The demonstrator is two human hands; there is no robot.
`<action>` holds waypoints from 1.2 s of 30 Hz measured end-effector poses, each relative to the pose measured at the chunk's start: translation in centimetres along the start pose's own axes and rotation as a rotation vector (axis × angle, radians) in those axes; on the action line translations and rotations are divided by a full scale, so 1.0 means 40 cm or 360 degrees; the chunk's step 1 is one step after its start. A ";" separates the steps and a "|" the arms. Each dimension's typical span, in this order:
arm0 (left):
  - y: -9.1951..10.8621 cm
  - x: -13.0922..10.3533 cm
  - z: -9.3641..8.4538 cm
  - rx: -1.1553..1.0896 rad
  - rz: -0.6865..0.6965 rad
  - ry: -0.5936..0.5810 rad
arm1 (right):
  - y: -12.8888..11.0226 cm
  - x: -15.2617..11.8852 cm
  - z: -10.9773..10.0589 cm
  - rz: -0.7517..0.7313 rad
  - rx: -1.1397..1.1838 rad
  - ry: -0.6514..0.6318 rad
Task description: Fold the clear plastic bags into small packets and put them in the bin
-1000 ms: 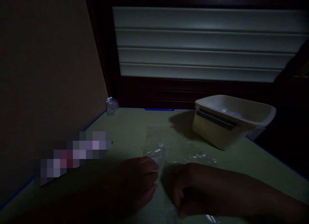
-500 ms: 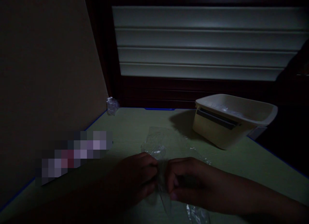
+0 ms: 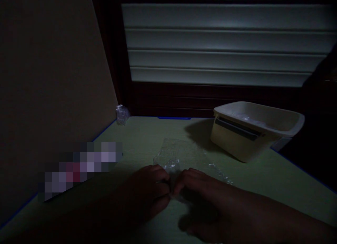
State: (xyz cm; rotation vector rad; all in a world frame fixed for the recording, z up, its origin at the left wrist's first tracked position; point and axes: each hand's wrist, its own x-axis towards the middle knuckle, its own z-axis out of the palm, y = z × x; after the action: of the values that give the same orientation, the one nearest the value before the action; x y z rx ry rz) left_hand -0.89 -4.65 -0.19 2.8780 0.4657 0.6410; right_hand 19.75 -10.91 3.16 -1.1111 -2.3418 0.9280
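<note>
We are viewing a dimly lit scene. Nearest to us, the left hand point(image 3: 147, 195) is resting low on the green table surface point(image 3: 263, 181), its fingers curled inward and their tips pinching the near end of a clear plastic bag point(image 3: 175, 156). The right hand point(image 3: 207, 198) is lying just beside it, fingertips meeting the left hand's at the same crumpled end of the bag; its fingers are bent and closed on the film, though the shadow is keeping us from telling how much of the film it is gripping. The bag is lying flat on the table, stretching away from the hands towards the middle of the surface.

Left of the hands, a blurred-out patch point(image 3: 80, 170) is sitting against the beige wall point(image 3: 52, 79). Further back on the right, a cream plastic bin point(image 3: 255, 131) is standing on the table, well apart from the hands, with something pale and crinkled showing inside. In the far left corner, a small crumpled wad of clear plastic point(image 3: 121, 114) is lying against the wall. Beyond the table edge, a pale slatted shutter point(image 3: 218, 44) is filling a dark frame.
</note>
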 end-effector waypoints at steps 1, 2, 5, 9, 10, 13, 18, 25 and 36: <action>-0.002 0.000 0.001 -0.0020 0.0009 0.0017 | 0.002 0.002 0.005 0.0031 -0.0016 0.0019; -0.003 0.000 0.002 -0.0032 0.0019 0.0030 | 0.005 0.005 0.012 0.0059 -0.0026 0.0054; -0.005 0.003 0.003 -0.0016 0.0015 0.0015 | 0.022 0.020 0.028 0.0110 0.0006 0.0195; -0.001 0.001 0.002 0.0002 -0.0025 0.0016 | 0.047 0.040 0.036 0.0190 0.0164 0.0330; 0.000 -0.001 0.003 -0.0003 -0.0021 0.0035 | 0.050 0.043 0.035 0.0219 0.0195 0.0356; -0.001 -0.009 0.008 -0.0036 0.0004 0.0141 | 0.053 0.045 0.033 0.0319 0.0223 0.0426; -0.007 -0.022 0.017 -0.0079 -0.0063 0.0100 | 0.047 0.043 0.029 0.0457 0.0073 0.0594; 0.007 -0.023 0.009 -0.0122 -0.0122 0.0175 | 0.071 0.053 0.032 0.0495 0.0222 0.0559; 0.028 -0.011 -0.012 0.0123 -0.0049 -0.0067 | 0.047 0.034 0.016 0.0196 -0.1078 0.0631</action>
State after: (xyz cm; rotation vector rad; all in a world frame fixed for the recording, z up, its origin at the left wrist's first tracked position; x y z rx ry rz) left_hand -1.17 -5.80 0.31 2.9442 0.5390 0.5686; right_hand 19.53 -9.23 1.47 -1.5262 -2.3001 -0.0988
